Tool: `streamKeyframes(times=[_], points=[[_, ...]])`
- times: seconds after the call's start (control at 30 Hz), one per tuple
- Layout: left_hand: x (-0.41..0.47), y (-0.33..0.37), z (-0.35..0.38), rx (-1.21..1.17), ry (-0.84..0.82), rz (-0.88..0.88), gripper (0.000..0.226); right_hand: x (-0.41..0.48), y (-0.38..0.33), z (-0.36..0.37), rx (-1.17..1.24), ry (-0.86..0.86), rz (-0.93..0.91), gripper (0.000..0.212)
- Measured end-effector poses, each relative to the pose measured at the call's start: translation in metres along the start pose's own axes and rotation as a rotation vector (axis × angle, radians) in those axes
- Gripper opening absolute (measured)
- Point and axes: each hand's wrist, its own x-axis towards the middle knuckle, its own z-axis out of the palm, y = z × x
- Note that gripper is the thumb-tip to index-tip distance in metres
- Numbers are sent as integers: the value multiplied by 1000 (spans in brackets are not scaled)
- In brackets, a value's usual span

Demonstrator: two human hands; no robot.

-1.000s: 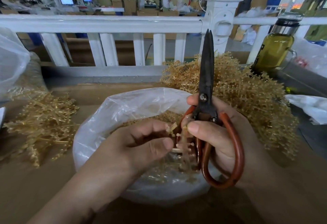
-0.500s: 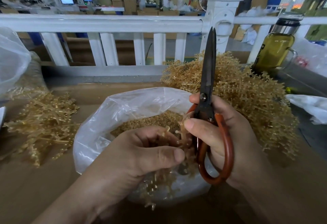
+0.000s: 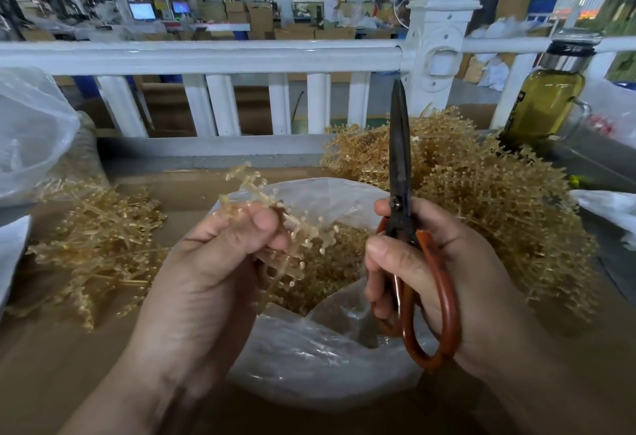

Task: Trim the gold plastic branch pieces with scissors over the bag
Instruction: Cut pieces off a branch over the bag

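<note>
Head camera: my left grip (image 3: 220,262) pinches a knobbly, translucent gold plastic branch piece (image 3: 249,180) above the crinkled clear bag (image 3: 309,359) of trimmings (image 3: 330,269). My right grip (image 3: 430,273) curls round dark steel scissors (image 3: 400,166), blades closed and upright, glossy red-brown loop handles.

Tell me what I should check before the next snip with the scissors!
1. Left hand grips a gold branch piece: ok.
2. Right hand holds the scissors by the orange handles: ok.
3. Branch piece is above the open bag, so bits would fall in: ok.
4. Blades open around the branch piece: not ok; they are closed, point up and stand apart from it.
5. Left hand's fingers away from the blades: ok.
6. Spot to cut on the branch piece: cannot tell, it is blurred.
</note>
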Motion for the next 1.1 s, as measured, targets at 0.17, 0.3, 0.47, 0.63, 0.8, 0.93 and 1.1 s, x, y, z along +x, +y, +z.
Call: streamKeyframes(times=[0.17, 0.3, 0.47, 0.63, 0.8, 0.93, 1.1], points=[[-1, 2, 2, -43, 64, 37, 23, -1, -4, 2, -82, 0, 12, 34], [1, 3, 2, -27, 117, 24, 14, -1, -5, 3, -87, 0, -30, 46], [1, 2, -2, -13, 67, 27, 19, -4, -6, 1, -353, -28, -67, 64], [4, 0, -6, 0, 18, 44, 12, -5, -10, 0, -743, -160, -46, 62], [6, 1, -7, -5, 23, 113, 6, -6, -15, -1, -909, -210, -21, 70], [6, 3, -9, 37, 40, 162, 5, -6, -17, 2, -1034, -244, -16, 67], [6, 2, -10, 110, 51, 173, 8, -6, -17, 2, -1077, -262, -24, 70]])
